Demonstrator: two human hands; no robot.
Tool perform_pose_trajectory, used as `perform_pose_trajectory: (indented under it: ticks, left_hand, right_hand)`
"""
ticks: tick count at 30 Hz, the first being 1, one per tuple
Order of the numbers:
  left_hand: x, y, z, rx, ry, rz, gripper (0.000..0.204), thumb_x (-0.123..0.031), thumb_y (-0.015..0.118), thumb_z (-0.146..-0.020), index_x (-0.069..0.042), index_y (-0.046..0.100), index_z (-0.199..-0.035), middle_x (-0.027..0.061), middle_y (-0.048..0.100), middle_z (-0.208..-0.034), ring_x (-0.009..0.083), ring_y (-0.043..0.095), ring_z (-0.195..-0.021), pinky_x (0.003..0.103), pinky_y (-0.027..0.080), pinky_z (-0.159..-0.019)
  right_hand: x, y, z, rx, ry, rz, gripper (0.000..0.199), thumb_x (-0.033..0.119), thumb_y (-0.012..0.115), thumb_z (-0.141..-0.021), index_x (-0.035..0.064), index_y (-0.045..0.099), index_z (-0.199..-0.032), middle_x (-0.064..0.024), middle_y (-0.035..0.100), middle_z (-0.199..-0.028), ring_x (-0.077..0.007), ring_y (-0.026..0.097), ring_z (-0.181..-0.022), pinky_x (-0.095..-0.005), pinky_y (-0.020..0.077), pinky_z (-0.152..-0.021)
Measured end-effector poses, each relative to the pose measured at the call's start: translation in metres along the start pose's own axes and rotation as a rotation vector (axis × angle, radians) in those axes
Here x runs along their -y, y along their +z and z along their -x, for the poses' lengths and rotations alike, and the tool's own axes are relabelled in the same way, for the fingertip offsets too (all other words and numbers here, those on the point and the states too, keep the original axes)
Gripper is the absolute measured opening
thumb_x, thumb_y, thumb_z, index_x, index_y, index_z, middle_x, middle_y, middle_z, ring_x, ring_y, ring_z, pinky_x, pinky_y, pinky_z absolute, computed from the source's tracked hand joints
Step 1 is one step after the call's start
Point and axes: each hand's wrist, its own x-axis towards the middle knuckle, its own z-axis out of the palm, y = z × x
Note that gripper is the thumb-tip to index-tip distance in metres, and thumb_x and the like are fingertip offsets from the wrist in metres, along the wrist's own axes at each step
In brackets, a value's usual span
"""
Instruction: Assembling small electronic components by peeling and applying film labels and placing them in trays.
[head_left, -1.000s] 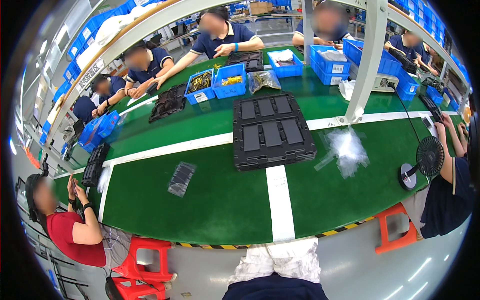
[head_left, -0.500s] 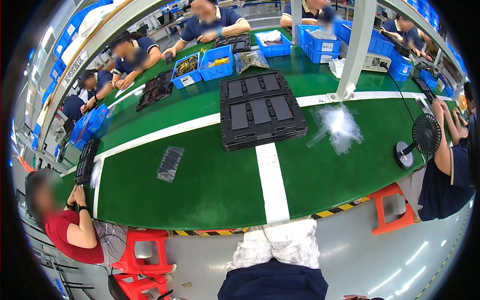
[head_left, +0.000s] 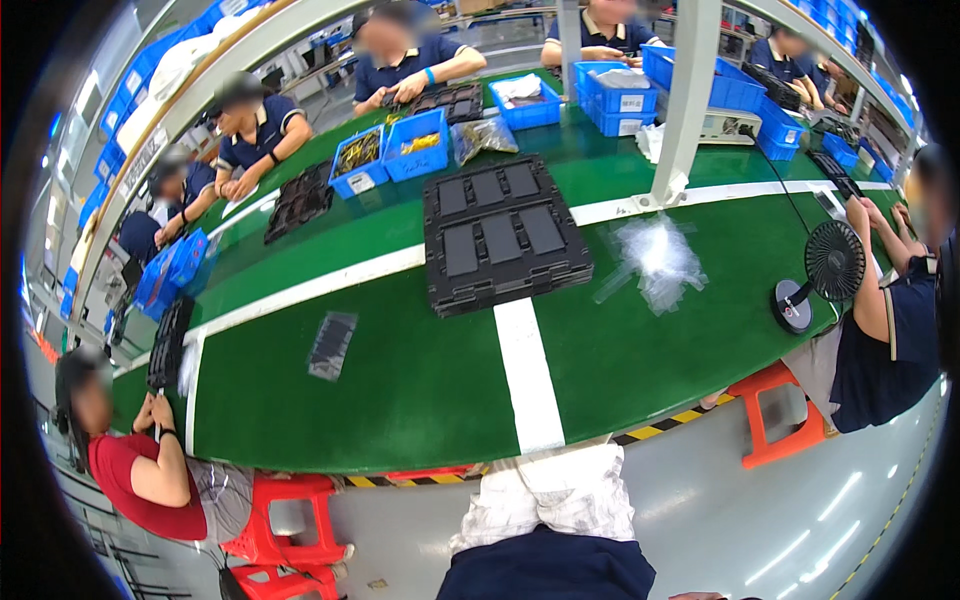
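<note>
Neither hand is in view (so grip unknown); nearest, the stacked black moulded plastic trays (head_left: 503, 238) look stiff, light; lift by opposite edges.

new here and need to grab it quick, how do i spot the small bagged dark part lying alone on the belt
Start at the green belt and its white cross stripe. Left of the stripe, well clear of the stack of black trays, lies the small bagged part: flat, dark, in clear film, alone.
</note>
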Motion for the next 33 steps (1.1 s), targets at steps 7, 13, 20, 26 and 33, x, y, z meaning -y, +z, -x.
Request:
perform_pose_trajectory:
  ticks: [7,13,20,26,33]
  left_hand:
    - [-0.026,-0.014,-0.012,-0.064,-0.064,-0.013,0.055,-0.011,0.062,-0.082,-0.004,0.036,-0.130,0.0142,0.054,-0.113,0.0247,0.059,-0.087,0.034,0.048,-0.073]
    - [-0.041,-0.019,-0.010,-0.150,-0.109,-0.008,0.055,-0.011,0.062,-0.082,-0.004,0.036,-0.130,0.0140,0.054,-0.113,0.0240,0.059,-0.087,0.034,0.048,-0.072]
    - [-0.061,-0.029,-0.016,-0.216,-0.179,-0.008,0.054,-0.011,0.062,-0.082,-0.003,0.036,-0.130,0.0138,0.055,-0.112,0.0233,0.059,-0.087,0.033,0.048,-0.072]
    - [-0.074,-0.024,-0.011,-0.304,-0.225,-0.008,0.054,-0.011,0.062,-0.082,-0.003,0.036,-0.130,0.0136,0.055,-0.112,0.0226,0.059,-0.087,0.033,0.048,-0.072]
    - [-0.092,-0.014,-0.008,-0.391,-0.285,-0.005,0.054,-0.011,0.062,-0.082,-0.003,0.037,-0.129,0.0134,0.055,-0.111,0.0219,0.059,-0.087,0.033,0.048,-0.072]
  right_hand:
    - [0.004,0.010,-0.004,-0.078,0.088,-0.074,0.033,0.025,0.055,-0.074,0.0113,0.061,-0.103,-0.0178,0.053,-0.118,-0.0289,0.048,-0.114,-0.0382,0.0422,-0.089]
    - [0.035,-0.003,-0.028,0.348,0.207,-0.454,0.047,0.014,0.050,-0.080,0.0091,0.043,-0.126,-0.0114,0.046,-0.125,-0.0313,0.046,-0.111,-0.0385,0.0373,-0.093]
    - [0.038,0.017,-0.048,1.315,0.256,-0.096,0.035,0.017,0.054,-0.078,0.0093,0.056,-0.112,-0.0074,0.060,-0.104,-0.0254,0.054,-0.101,-0.0328,0.0413,-0.089]
    - [0.093,-0.014,-0.062,0.496,-0.133,-0.181,0.018,0.022,0.058,-0.071,0.0122,0.067,-0.083,-0.0139,0.065,-0.079,-0.0309,0.062,-0.076,-0.0353,0.0491,-0.076]
    - [0.248,-0.168,-0.049,0.101,-0.700,-0.314,0.025,0.007,0.057,-0.070,0.0058,0.061,-0.094,-0.0149,0.060,-0.085,-0.0306,0.059,-0.071,-0.0387,0.0484,-0.070]
